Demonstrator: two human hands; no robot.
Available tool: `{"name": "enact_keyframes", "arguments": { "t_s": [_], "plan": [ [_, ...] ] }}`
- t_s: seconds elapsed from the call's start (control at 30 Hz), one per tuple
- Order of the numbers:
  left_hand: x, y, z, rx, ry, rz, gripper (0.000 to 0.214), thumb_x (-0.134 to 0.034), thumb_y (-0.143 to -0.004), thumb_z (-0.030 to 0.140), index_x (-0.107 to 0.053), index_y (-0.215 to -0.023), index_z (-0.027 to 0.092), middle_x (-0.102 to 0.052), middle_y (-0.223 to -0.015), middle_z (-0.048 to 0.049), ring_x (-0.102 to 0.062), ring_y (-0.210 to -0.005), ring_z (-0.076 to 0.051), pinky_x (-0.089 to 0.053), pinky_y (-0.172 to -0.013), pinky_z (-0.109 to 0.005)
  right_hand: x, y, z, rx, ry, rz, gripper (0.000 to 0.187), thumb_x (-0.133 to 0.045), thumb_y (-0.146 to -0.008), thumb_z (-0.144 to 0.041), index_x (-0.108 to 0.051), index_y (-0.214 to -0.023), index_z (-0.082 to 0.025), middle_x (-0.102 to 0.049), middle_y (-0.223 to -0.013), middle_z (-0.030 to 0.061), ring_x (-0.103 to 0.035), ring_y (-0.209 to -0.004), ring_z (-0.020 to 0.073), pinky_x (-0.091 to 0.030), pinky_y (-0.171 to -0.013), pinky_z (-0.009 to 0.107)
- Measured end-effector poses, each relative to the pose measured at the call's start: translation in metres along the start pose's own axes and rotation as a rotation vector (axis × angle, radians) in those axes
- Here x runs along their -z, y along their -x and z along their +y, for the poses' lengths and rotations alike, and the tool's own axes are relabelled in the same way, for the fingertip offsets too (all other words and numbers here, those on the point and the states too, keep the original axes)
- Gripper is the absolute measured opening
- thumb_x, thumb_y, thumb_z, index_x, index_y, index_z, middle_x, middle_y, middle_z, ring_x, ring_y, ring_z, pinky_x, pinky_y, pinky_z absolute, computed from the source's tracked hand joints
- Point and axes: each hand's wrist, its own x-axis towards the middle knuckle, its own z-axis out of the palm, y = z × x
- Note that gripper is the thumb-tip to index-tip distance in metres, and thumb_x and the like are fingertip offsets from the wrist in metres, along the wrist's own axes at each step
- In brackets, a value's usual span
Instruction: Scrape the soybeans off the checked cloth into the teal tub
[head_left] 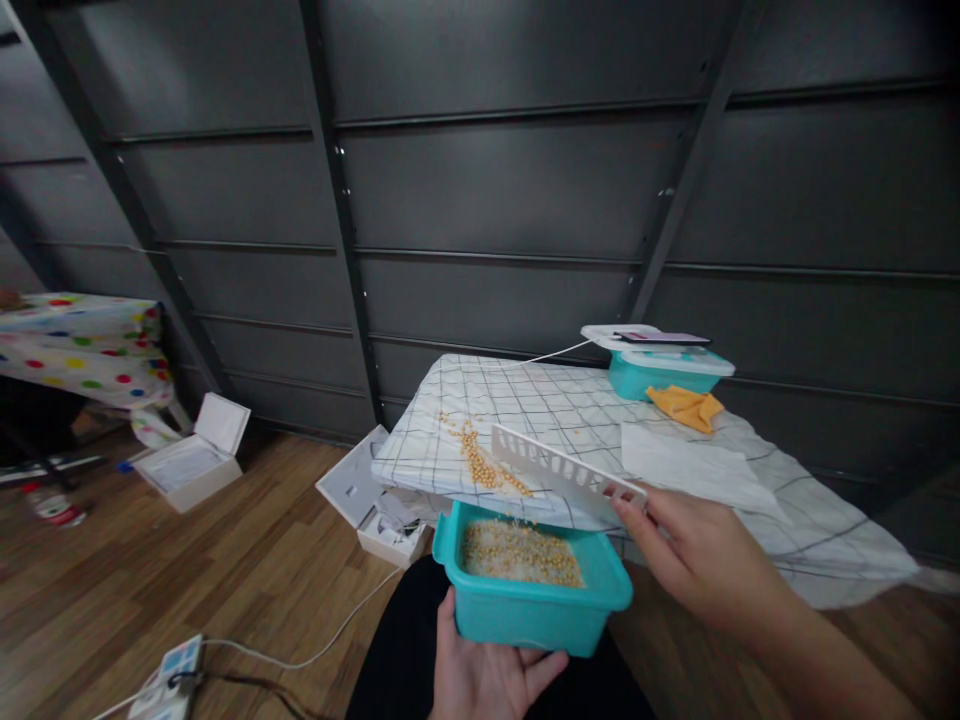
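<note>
My left hand [480, 672] cups the underside of a teal plastic box [532, 592] partly filled with yellow grains, held just below the near edge of a table under a white grid-pattern cloth [570, 410]. My right hand [694, 560] pinches the end of a white slotted plastic tray [562, 468], which lies tilted on the cloth's edge above the box. Loose yellow grains [480, 462] lie scattered on the cloth just left of the tray.
At the table's far end stands a second teal box [652, 372] with a white lid and a phone on top, beside an orange cloth [686, 406] and a white sheet [694, 465]. Open white boxes [191, 460] and a power strip [169, 685] lie on the wooden floor.
</note>
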Motion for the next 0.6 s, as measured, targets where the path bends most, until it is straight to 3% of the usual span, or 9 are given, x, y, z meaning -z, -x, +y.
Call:
{"name": "enact_keyframes", "arguments": {
  "t_s": [0.17,0.3,0.43,0.6],
  "plan": [
    [0.003,0.001,0.002,-0.021,-0.014,-0.004,0.076,-0.033,-0.077,0.074,-0.056,-0.127,0.022,-0.056,-0.133,-0.0126,-0.049,-0.122,-0.035,-0.023,-0.105,-0.051,-0.01,-0.037,0.046,-0.251,0.288,0.011,0.035,-0.036,-0.093,-0.035,-0.062,-0.08,-0.016,-0.066,-0.065,0.0091,-0.062,-0.06,0.0225,-0.037,-0.052,0.029],
    [0.009,0.001,0.003,-0.01,-0.007,0.001,0.075,-0.033,-0.077,0.073,-0.056,-0.127,0.021,-0.057,-0.132,-0.0121,-0.051,-0.12,-0.035,-0.023,-0.105,-0.051,-0.035,-0.063,0.067,-0.415,0.489,-0.098,0.037,-0.03,-0.095,-0.03,-0.061,-0.094,-0.01,-0.068,-0.075,0.016,-0.064,-0.064,0.0246,-0.036,-0.052,0.03],
    [0.015,0.002,0.005,0.007,-0.011,0.016,0.074,-0.035,-0.077,0.071,-0.056,-0.127,0.021,-0.059,-0.13,-0.0119,-0.052,-0.119,-0.034,-0.022,-0.106,-0.05,-0.054,-0.071,0.069,-0.433,0.475,-0.203,0.036,-0.028,-0.096,-0.028,-0.059,-0.098,-0.009,-0.068,-0.075,0.0161,-0.065,-0.064,0.0237,-0.037,-0.053,0.03],
    [0.02,0.003,0.01,-0.008,-0.023,-0.006,0.069,-0.039,-0.076,0.069,-0.057,-0.125,0.023,-0.058,-0.131,-0.0108,-0.051,-0.119,-0.033,-0.021,-0.106,-0.052,-0.055,-0.066,0.056,-0.368,0.438,-0.184,0.036,-0.03,-0.096,-0.03,-0.06,-0.091,-0.011,-0.068,-0.07,0.0135,-0.065,-0.062,0.0233,-0.035,-0.052,0.03]
  ]
}}
